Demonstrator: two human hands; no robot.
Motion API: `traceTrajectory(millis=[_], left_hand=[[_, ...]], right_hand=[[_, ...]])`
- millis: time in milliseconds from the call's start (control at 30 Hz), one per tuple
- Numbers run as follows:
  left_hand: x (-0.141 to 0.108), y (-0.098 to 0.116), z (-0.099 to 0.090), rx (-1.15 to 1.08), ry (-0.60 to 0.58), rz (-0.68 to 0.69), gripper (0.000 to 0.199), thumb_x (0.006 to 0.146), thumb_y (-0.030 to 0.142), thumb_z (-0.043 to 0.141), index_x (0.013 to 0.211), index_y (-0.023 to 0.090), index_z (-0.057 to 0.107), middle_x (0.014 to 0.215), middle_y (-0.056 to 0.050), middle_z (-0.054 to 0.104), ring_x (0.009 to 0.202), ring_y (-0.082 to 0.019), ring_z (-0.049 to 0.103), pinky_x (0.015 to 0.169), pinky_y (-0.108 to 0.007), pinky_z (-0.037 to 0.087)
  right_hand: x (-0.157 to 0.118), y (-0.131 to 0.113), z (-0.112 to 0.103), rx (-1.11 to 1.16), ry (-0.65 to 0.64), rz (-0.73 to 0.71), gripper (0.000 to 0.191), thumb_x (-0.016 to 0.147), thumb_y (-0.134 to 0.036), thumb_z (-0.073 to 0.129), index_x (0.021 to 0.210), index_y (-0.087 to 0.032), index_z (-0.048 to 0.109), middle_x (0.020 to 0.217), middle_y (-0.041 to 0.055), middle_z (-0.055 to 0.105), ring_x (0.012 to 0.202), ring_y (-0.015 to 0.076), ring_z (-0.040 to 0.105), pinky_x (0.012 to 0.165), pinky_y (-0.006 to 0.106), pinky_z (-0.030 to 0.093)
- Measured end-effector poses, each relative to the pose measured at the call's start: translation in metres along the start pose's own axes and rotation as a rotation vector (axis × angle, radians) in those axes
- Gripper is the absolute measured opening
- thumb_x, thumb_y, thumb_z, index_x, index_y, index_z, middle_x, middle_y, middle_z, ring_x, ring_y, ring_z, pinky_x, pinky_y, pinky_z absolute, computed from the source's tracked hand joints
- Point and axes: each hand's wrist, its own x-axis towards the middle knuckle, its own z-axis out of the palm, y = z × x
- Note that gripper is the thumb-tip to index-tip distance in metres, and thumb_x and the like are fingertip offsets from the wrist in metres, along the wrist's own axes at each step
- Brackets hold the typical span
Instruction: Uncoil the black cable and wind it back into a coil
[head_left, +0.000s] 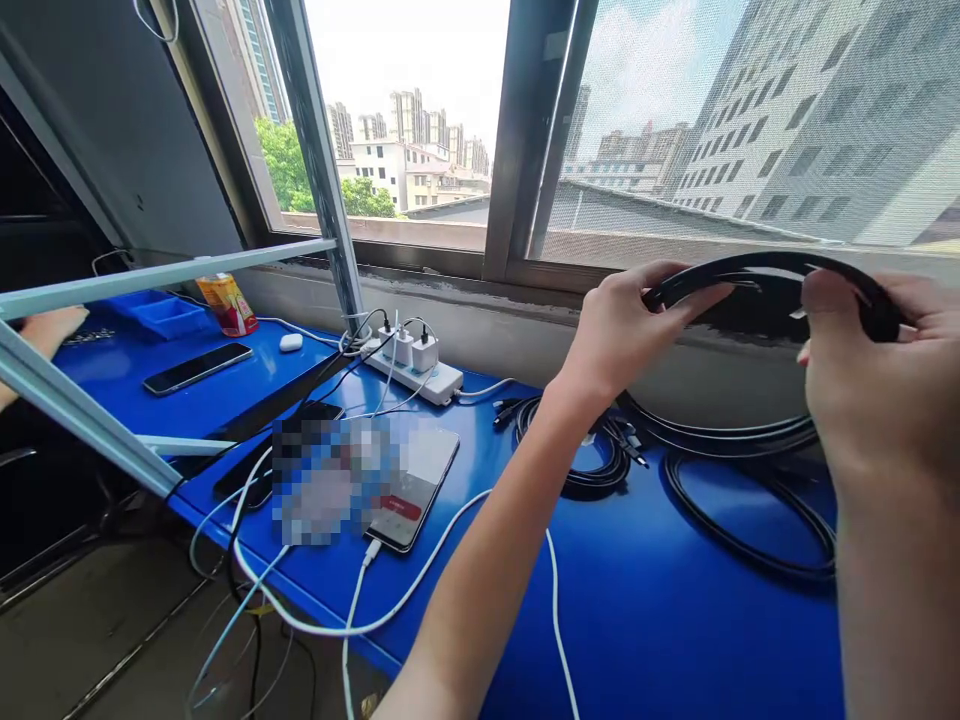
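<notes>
A coil of black cable [772, 265] is held up in front of the window, above the back edge of the blue table [675, 620]. My left hand [637, 310] grips its left side between thumb and fingers. My right hand [877, 360] is wrapped round its right side, with the thumb on top. Below the hands, more black cable [750, 530] lies in loose loops on the table. Left of those loops rests a bundled black cable [600, 475] with its plugs showing.
A white power strip [420, 375] with chargers stands by the wall. A phone [424, 490] on a white cable lies nearer. Further left are a metal frame [180, 275], another phone [196, 368], a blue tray [161, 315], a snack pouch [227, 303] and another person's hand [56, 328].
</notes>
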Motion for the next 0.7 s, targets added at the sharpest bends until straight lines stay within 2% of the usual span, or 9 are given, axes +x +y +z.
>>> traceTrajectory(millis=[133, 300, 400, 533, 633, 700], left_hand=[[0.001, -0.004, 0.0, 0.01, 0.04, 0.06, 0.007, 0.077, 0.02, 0.063, 0.079, 0.013, 0.063, 0.07, 0.002, 0.059, 0.074, -0.01, 0.055, 0.066, -0.018, 0.04], [0.002, -0.006, -0.003, 0.018, 0.037, 0.068, 0.007, 0.077, 0.023, 0.062, 0.076, 0.016, 0.062, 0.07, 0.003, 0.057, 0.073, -0.008, 0.054, 0.065, -0.017, 0.039], [0.002, -0.005, -0.007, -0.024, 0.014, -0.005, 0.013, 0.079, 0.024, 0.06, 0.072, 0.013, 0.062, 0.059, 0.004, 0.047, 0.06, -0.004, 0.045, 0.055, -0.016, 0.034], [0.001, -0.001, -0.011, -0.116, -0.08, -0.191, 0.022, 0.083, 0.029, 0.055, 0.074, 0.01, 0.063, 0.051, 0.006, 0.033, 0.047, 0.001, 0.031, 0.047, -0.013, 0.026], [0.0, 0.001, -0.01, -0.148, -0.16, -0.274, 0.033, 0.085, 0.037, 0.052, 0.068, 0.01, 0.059, 0.047, 0.007, 0.026, 0.041, 0.001, 0.028, 0.042, -0.013, 0.023], [0.001, 0.001, -0.009, -0.188, -0.185, -0.316, 0.036, 0.087, 0.037, 0.05, 0.063, 0.011, 0.054, 0.045, 0.008, 0.025, 0.038, 0.001, 0.025, 0.039, -0.013, 0.021]], right_hand=[[0.006, 0.002, 0.001, -0.172, 0.027, 0.112, 0.048, 0.081, -0.059, 0.049, 0.061, -0.018, 0.062, 0.048, 0.0044, 0.042, 0.059, 0.0251, 0.056, 0.062, 0.042, 0.04], [0.009, -0.006, 0.002, -0.119, 0.027, 0.253, 0.047, 0.077, -0.057, 0.055, 0.044, -0.023, 0.049, 0.037, -0.001, 0.029, 0.045, 0.0169, 0.043, 0.06, 0.04, 0.038], [0.01, -0.014, 0.002, 0.079, 0.003, 0.442, 0.044, 0.069, -0.056, 0.062, 0.045, -0.021, 0.053, 0.038, -0.0001, 0.038, 0.042, 0.0142, 0.041, 0.052, 0.035, 0.036], [0.014, -0.023, -0.004, 0.363, 0.002, 0.704, 0.03, 0.055, -0.04, 0.073, 0.046, -0.017, 0.056, 0.041, 0.0004, 0.048, 0.038, 0.0101, 0.041, 0.038, 0.024, 0.028], [0.016, -0.025, -0.009, 0.462, -0.026, 0.744, 0.029, 0.059, -0.041, 0.063, 0.047, -0.016, 0.055, 0.044, 0.0028, 0.051, 0.039, 0.0095, 0.044, 0.034, 0.021, 0.027], [0.015, -0.022, -0.011, 0.463, -0.054, 0.653, 0.033, 0.064, -0.046, 0.056, 0.056, -0.015, 0.061, 0.052, 0.0049, 0.057, 0.039, 0.0085, 0.042, 0.034, 0.021, 0.028]])
